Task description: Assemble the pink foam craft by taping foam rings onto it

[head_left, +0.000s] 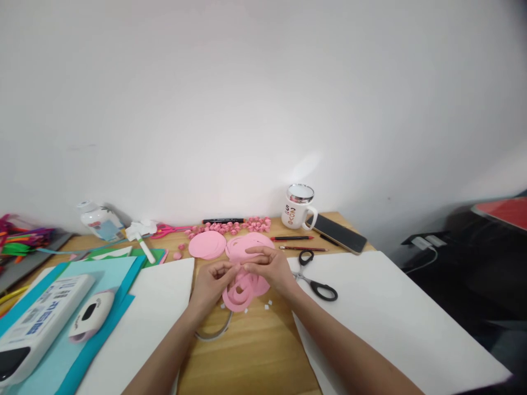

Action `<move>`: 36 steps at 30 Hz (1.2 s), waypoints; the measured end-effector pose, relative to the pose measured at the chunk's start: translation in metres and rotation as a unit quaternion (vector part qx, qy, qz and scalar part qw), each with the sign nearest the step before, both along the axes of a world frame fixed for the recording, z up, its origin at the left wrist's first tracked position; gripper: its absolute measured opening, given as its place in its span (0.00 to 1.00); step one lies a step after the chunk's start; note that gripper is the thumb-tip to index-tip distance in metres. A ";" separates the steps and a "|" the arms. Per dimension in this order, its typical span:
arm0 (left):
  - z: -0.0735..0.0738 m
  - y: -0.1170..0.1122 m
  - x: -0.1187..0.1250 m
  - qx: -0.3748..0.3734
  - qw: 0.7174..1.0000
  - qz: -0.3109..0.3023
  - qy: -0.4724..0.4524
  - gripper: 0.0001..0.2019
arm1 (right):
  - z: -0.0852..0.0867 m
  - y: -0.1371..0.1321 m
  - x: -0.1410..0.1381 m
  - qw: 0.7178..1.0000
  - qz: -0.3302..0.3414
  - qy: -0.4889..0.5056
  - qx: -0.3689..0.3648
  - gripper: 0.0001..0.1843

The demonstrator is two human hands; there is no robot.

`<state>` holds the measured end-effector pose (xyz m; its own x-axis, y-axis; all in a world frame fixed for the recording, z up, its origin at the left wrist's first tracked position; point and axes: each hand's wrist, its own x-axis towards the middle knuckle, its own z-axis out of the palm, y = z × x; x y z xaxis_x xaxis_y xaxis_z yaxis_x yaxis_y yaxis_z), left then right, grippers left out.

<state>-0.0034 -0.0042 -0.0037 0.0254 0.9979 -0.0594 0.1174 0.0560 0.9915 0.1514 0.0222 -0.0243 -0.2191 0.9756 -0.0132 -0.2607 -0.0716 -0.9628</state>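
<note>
A pink paper spiral (239, 299) hangs in loops below my fingers. My left hand (213, 281) pinches it from the left, thumb and forefinger closed. My right hand (272, 267) meets it at the same spot, thumb and forefinger pressed together on the paper. The exact bit between the fingertips is too small to make out. Behind my hands lie pink paper circles (207, 244), with more cut pink paper (249, 241) beside them. Black-handled scissors (323, 291) rest just right of my right wrist, partly hidden by it.
Small rolled pink paper buds (257, 224) line the wall. A white mug (297, 211) and a phone (340, 233) stand and lie at the back right. A tape roll (214, 333) lies nearer me. White sheets (370, 318) and blue paper (111, 269) flank the wooden table (247, 362).
</note>
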 end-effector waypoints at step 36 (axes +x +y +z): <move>0.002 -0.003 -0.007 -0.058 0.980 -0.185 -0.036 0.18 | 0.007 -0.010 -0.003 0.987 0.086 -0.085 0.108 0.28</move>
<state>-0.0101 -0.0074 -0.0019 0.3933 0.9058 -0.1576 0.0812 0.1365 0.9873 0.1487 0.0124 -0.0171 -0.3951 0.9078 0.1405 -0.0955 0.1116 -0.9892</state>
